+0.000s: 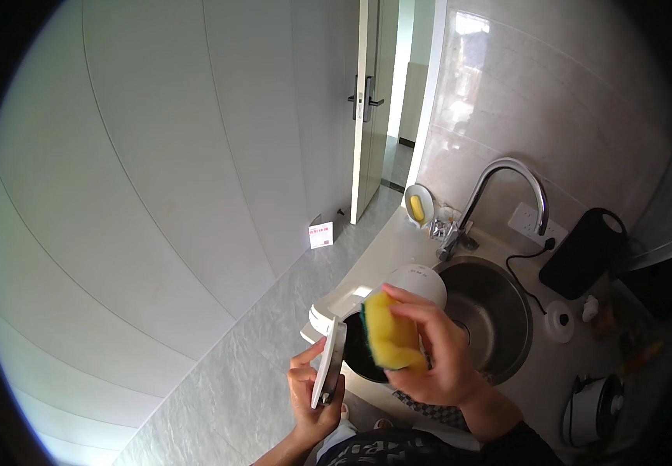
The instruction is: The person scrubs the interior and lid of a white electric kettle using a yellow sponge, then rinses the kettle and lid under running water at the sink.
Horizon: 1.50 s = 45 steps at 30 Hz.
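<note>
My left hand (315, 384) grips a white lid-like part (328, 367) on edge; its inner side looks metallic. In my right hand (438, 349) is a yellow sponge (391, 335) with a green scouring face, held just right of the lid and apart from it. Beneath the sponge lies a round dark opening (359, 352), partly hidden by it. A white appliance body (417, 282) bearing writing stands beside the round steel sink (499, 320), partly behind my right hand.
A chrome faucet (476, 204) arches behind the sink. A soap dish (419, 207) with yellow soap sits at the counter's back corner. On the right are a black cutting board (583, 253), a plugged-in cord (516, 256) and a small white pot (593, 410). A door (374, 145) stands ajar.
</note>
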Tool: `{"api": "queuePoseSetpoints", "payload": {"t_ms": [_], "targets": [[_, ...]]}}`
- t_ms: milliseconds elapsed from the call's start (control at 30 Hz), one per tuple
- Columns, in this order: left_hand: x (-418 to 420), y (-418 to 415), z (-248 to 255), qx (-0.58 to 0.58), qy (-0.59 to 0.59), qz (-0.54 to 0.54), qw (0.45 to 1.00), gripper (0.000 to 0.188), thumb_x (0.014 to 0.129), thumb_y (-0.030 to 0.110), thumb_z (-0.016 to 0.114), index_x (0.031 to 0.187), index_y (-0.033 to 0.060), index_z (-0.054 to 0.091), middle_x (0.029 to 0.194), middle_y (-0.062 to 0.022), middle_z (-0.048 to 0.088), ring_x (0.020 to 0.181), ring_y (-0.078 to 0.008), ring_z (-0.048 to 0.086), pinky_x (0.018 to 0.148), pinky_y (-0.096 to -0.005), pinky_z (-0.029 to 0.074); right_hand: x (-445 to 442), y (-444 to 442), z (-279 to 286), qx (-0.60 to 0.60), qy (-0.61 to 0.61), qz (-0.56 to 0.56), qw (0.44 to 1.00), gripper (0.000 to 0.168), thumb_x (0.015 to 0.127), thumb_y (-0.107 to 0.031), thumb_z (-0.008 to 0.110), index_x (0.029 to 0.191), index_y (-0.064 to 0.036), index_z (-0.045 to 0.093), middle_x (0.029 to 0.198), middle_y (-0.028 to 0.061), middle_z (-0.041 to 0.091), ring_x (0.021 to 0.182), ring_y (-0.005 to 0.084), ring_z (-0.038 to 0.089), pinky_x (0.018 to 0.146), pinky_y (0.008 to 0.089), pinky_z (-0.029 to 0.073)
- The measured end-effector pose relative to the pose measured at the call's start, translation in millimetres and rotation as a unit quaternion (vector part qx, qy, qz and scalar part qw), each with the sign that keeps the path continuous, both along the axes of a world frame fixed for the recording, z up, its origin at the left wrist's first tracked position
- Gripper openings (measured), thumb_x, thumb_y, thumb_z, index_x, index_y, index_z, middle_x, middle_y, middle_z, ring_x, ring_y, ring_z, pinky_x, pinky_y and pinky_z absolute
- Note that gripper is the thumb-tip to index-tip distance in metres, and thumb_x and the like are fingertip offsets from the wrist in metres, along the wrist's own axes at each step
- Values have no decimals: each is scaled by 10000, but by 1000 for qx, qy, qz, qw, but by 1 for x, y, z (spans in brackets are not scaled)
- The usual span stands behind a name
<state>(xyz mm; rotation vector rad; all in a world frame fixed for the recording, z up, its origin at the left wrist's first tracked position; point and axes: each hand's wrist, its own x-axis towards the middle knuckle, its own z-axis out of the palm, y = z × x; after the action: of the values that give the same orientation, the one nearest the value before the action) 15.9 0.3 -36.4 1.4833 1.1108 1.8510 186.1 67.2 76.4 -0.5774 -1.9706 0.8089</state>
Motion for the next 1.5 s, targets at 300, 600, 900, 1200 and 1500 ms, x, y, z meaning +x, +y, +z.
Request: {"api": "queuePoseSetpoints", "payload": {"t_ms": [300,600,900,1200,1500], "targets": [[-3,1,1,12,55,16,998,334,793,-105,603,975,42,364,1278,-317,452,1145,-320,529,916,-394,444,-4,9,-6,89,-124,98,983,688,706,-64,732,1317,33,431,1347,191,412,1200,341,476,1030,395,403],[0,8,-1,54,71,17,996,322,777,-112,615,971,30,400,1238,-289,473,1215,-393,490,1010,-488,400,-9,0,-10,96,-137,39,985,593,718,-85,715,1269,-6,513,1288,119,500,1204,295,510,950,394,427],[2,10,-4,68,90,40,993,283,791,-83,630,956,20,424,1234,-297,487,1221,-414,487,986,-470,423,-9,0,6,232,-204,-18,951,411,738,-116,693,1126,-20,601,1188,98,553,1110,266,563,854,388,437],[-2,9,0,33,109,31,993,290,799,-77,621,949,11,389,1243,-295,475,1243,-425,468,913,-408,470,-18,-5,-3,264,-162,-64,949,379,710,-116,687,1073,-23,627,1135,84,572,1055,259,580,819,377,454],[-2,11,-1,41,107,37,993,325,804,-26,675,944,21,385,1235,-283,488,1207,-416,507,899,-420,475,-18,-10,-5,286,-146,-52,945,299,766,-150,669,1042,-38,644,1097,77,576,1041,251,583,800,391,454]]}}
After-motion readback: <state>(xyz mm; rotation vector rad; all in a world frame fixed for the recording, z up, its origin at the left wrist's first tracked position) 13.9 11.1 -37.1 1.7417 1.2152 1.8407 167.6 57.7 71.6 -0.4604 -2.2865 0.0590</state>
